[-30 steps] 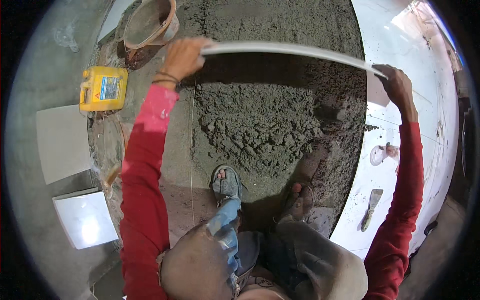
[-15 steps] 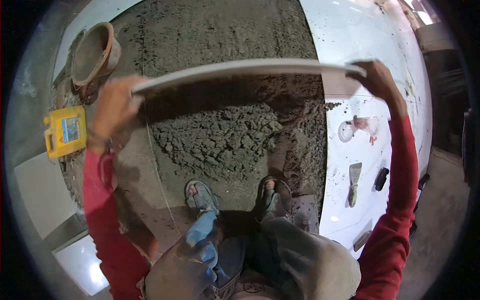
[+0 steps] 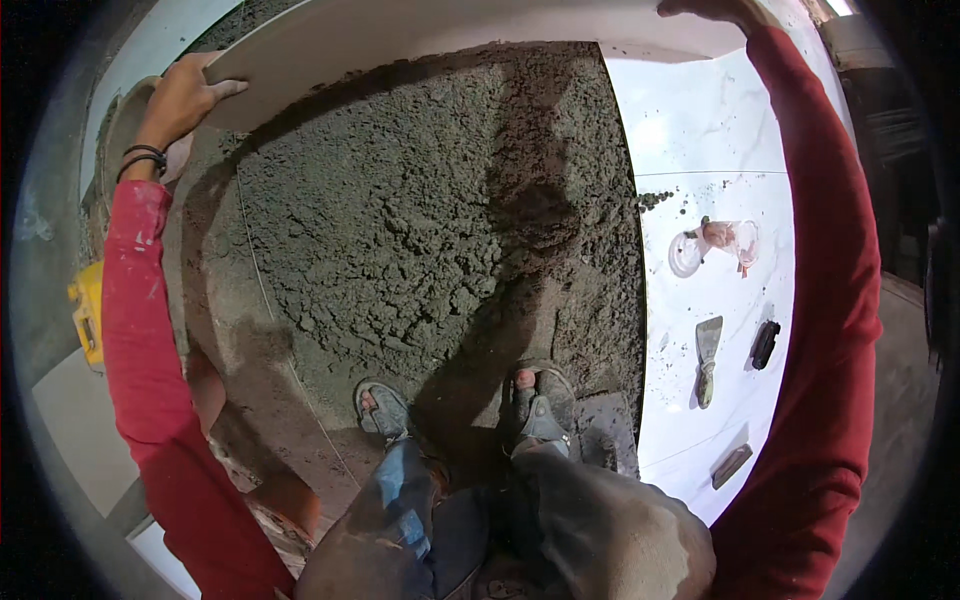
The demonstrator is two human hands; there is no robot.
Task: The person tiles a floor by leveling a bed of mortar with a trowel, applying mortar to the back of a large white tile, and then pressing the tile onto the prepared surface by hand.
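Note:
My left hand (image 3: pixel 185 100), with dark bands at the wrist, grips the left end of a large light-coloured tile or board (image 3: pixel 440 30) that spans the top of the view. My right hand (image 3: pixel 705 14) holds its right end at the top edge, the fingertips partly cut off. Below it lies a bed of coarse grey wet mortar (image 3: pixel 380 240), lumpy in the middle, crossed by my shadow and a thin string (image 3: pixel 260 270). My sandalled feet (image 3: pixel 385 410) are at the near end of the bed.
Laid white tiles (image 3: pixel 705 130) on the right carry a suction lifter (image 3: pixel 720 245), a scraper (image 3: pixel 708 360) and small dark pieces (image 3: pixel 765 345). At left are a yellow jerrycan (image 3: pixel 88 310), a partly hidden pan (image 3: pixel 105 150) and loose tiles (image 3: pixel 75 420).
The held piece has moved up toward the frame's top and now shows its broad face instead of mostly its edge. Both my hands moved up with it, uncovering more mortar below.

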